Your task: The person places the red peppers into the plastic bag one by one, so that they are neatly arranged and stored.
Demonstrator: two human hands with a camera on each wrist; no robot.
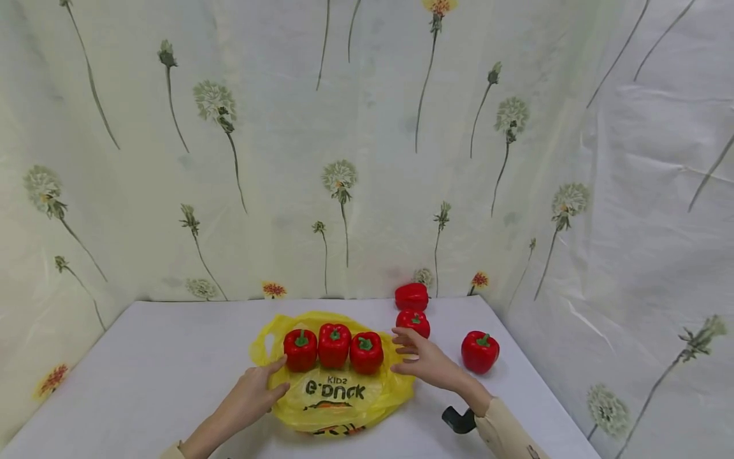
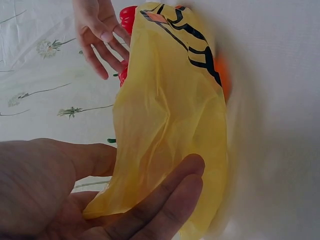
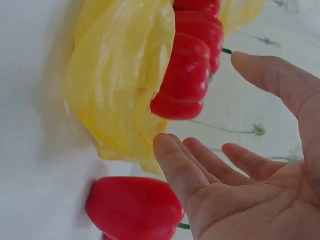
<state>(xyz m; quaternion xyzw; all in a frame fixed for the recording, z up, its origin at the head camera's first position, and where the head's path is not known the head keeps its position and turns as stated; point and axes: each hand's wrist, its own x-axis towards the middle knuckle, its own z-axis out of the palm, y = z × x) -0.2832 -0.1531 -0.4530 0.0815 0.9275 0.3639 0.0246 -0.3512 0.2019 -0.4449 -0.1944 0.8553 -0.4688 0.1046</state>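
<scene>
Three red bell peppers with green stems, the left, middle and right, stand in a row at a yellow plastic bag with dark print. Whether they lie in it or on it, I cannot tell. My left hand is at the bag's left side, index finger near the left pepper; in the left wrist view its fingers lie along the yellow plastic, relaxed. Over the bag's right edge hovers my right hand, fingers spread and holding nothing. Just beyond it stands another pepper, partly covered by the fingers.
Farther back, one red pepper lies on its side by the curtain. Another pepper stands to the right of my right hand. A dark curved object shows beneath the right wrist. A flower-print curtain borders the white table.
</scene>
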